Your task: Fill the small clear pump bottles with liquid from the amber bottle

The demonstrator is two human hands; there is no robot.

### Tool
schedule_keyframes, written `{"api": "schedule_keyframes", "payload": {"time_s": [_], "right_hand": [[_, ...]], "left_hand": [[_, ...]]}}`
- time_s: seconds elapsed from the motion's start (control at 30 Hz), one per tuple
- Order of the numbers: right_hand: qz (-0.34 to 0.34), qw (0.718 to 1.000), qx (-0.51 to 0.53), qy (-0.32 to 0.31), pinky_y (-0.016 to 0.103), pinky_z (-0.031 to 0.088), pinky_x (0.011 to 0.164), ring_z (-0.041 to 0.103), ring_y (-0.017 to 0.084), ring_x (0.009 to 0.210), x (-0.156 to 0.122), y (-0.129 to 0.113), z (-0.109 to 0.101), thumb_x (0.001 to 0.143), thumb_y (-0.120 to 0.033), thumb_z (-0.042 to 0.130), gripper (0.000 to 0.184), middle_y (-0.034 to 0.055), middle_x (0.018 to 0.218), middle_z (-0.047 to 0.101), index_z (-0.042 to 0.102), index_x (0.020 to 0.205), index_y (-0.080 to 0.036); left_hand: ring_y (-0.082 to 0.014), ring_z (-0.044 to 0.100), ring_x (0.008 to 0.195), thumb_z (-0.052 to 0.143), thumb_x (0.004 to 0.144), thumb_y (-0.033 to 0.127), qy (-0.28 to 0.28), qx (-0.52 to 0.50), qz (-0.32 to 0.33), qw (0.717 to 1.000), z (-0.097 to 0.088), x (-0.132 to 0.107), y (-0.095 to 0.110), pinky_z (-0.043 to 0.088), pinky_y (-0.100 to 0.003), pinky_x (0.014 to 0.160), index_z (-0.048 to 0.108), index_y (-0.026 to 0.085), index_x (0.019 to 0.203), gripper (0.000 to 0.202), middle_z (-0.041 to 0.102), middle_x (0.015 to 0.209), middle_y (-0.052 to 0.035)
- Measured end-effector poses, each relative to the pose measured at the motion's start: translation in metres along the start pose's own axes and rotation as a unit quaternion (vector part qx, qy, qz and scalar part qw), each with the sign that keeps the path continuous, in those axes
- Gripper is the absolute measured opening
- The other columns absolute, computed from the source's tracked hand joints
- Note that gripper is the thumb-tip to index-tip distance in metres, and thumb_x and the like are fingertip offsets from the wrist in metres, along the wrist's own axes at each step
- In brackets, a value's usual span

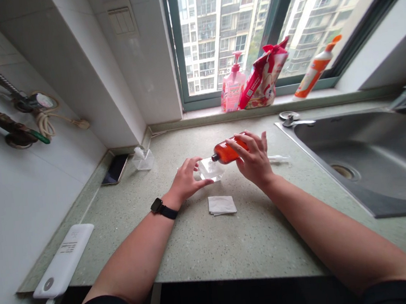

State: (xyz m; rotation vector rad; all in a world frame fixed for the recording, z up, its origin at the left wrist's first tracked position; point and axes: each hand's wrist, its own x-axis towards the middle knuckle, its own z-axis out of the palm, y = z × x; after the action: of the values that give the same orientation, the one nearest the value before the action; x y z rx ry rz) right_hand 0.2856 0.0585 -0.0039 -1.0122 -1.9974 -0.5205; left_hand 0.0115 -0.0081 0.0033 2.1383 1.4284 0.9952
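My left hand (187, 180) curls around the near and left sides of a clear square container (210, 170) on the counter, thumb along the front. My right hand (254, 158) grips an orange-red see-through bottle (227, 152), tipped so its dark threaded neck points left, at the container's top. The bottle has no cap on; whether liquid runs out I cannot tell. A folded white tissue (222, 205) lies in front of the container. Behind my right hand lies a slim clear plastic piece (279, 159), partly hidden.
A dark phone (115, 170) and another clear container (143, 159) stand at the back left. A white power bank (65, 261) with a cable lies front left. A steel sink (370, 154) is on the right; bottles and a red bag (265, 75) line the windowsill.
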Motion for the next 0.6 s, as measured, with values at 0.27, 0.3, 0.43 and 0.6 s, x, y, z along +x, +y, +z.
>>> {"api": "schedule_keyframes", "payload": {"time_s": [0.27, 0.3, 0.43, 0.6], "right_hand": [[-0.001, 1.000, -0.001, -0.001, 0.077, 0.020, 0.133, 0.050, 0.034, 0.148, 0.0001, 0.0004, -0.0002, 0.093, -0.005, 0.062, 0.081, 0.0050, 0.148, 0.062, 0.047, 0.161, -0.047], [0.001, 1.000, -0.001, -0.002, 0.077, 0.020, 0.132, 0.050, 0.034, 0.148, 0.0001, 0.0003, -0.0002, 0.093, -0.005, 0.061, 0.082, 0.0048, 0.147, 0.062, 0.046, 0.161, -0.047], [0.010, 1.000, 0.002, -0.014, 0.079, 0.020, 0.132, 0.049, 0.036, 0.149, -0.0001, 0.0005, 0.0000, 0.092, -0.005, 0.062, 0.087, 0.0041, 0.149, 0.061, 0.041, 0.164, -0.050], [0.010, 1.000, 0.004, -0.016, 0.079, 0.019, 0.132, 0.049, 0.036, 0.150, -0.0005, 0.0016, 0.0006, 0.091, -0.005, 0.062, 0.091, 0.0035, 0.150, 0.061, 0.038, 0.166, -0.052]], "left_hand": [[-0.0291, 0.071, 0.107, 0.091, 0.081, 0.063, 0.002, 0.003, 0.001, 1.000, 0.0001, 0.0000, 0.0003, 0.063, -0.050, 0.095, 0.056, 0.027, 0.140, 0.078, 0.066, 0.123, -0.0083], [-0.0292, 0.071, 0.107, 0.091, 0.081, 0.063, 0.003, 0.002, 0.002, 1.000, 0.0002, 0.0000, 0.0001, 0.063, -0.050, 0.095, 0.056, 0.027, 0.140, 0.078, 0.066, 0.123, -0.0083], [-0.0299, 0.071, 0.106, 0.089, 0.081, 0.067, 0.003, 0.000, 0.002, 1.000, 0.0003, -0.0003, -0.0001, 0.063, -0.051, 0.094, 0.056, 0.028, 0.140, 0.078, 0.066, 0.123, -0.0083], [-0.0297, 0.071, 0.106, 0.088, 0.082, 0.067, 0.000, 0.002, -0.001, 1.000, -0.0003, -0.0007, 0.0009, 0.064, -0.050, 0.091, 0.056, 0.028, 0.141, 0.078, 0.066, 0.122, -0.0085]]}}
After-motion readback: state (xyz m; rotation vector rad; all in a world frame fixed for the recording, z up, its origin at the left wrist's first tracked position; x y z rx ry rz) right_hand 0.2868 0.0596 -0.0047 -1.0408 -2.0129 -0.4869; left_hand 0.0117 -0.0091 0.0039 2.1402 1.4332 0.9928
